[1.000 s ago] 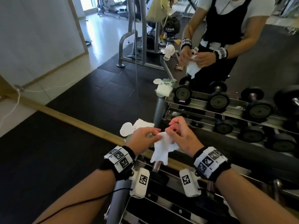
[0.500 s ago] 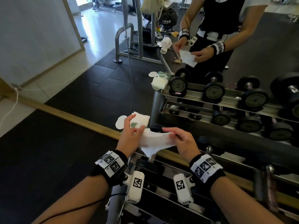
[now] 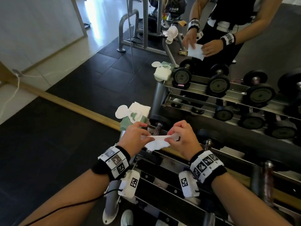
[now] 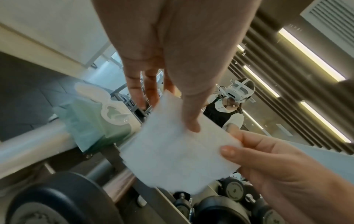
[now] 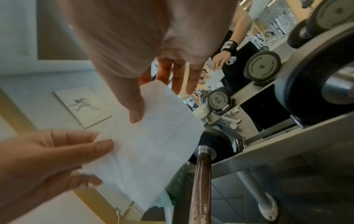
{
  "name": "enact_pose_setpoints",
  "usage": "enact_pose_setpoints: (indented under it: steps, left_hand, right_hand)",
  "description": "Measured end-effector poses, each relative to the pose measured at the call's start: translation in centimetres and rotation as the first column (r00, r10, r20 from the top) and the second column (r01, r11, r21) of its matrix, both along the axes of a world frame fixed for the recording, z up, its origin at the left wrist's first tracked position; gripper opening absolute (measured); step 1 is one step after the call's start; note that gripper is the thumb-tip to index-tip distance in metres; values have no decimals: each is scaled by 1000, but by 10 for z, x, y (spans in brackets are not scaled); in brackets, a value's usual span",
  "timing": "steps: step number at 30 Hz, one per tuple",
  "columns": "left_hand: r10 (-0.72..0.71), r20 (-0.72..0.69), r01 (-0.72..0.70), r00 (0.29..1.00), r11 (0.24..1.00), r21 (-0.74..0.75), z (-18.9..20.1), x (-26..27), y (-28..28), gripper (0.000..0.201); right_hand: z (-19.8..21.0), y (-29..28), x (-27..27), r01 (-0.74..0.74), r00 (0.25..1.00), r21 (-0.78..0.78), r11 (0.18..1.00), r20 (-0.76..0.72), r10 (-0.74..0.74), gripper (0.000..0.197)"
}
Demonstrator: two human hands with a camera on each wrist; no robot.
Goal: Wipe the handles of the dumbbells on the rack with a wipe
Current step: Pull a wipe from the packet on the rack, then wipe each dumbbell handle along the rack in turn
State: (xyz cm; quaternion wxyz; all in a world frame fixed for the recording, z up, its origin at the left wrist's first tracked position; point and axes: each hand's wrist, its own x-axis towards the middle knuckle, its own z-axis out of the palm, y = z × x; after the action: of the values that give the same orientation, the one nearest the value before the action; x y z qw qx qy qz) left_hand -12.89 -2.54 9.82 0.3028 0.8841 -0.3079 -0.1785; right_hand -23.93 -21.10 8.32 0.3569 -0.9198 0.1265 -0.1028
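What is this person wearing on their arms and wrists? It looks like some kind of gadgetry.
Both forearms are bare, without sleeves. Behind the left hand and the right hand, each wrist carries a black band covered with white panels printed with black square codes. A small white box bearing another code hangs under each wrist, and a thin black cable runs along the left forearm.
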Motion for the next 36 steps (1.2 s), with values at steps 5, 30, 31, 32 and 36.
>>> enact_pose_setpoints:
  steps: [5,30,31,32,36]
  left_hand:
    - [-32,-163,15,986,994,-106,-8,-2,4,16]
    - [51,-850,-600,524,730,-326,-38,-47,-31,38]
    - [59,-849,-595,526,738,-318,-41,-47,-29,39]
    - [61,-848,-592,527,742,-315,-44,-47,-26,39]
    - [57,-811,-536,582,777,-330,-54,-46,-13,41]
  right_hand:
    - [-2,-4,-3,7,1000,373,928,-25,3,17]
    - [-52,37,-11,86,979,621,779,92,-182,40]
    - [-53,37,-9,89,979,591,802,95,-179,37]
    - [-53,36,-8,93,980,557,826,97,-175,34]
    - [-57,29,1,98,987,492,865,62,-147,28]
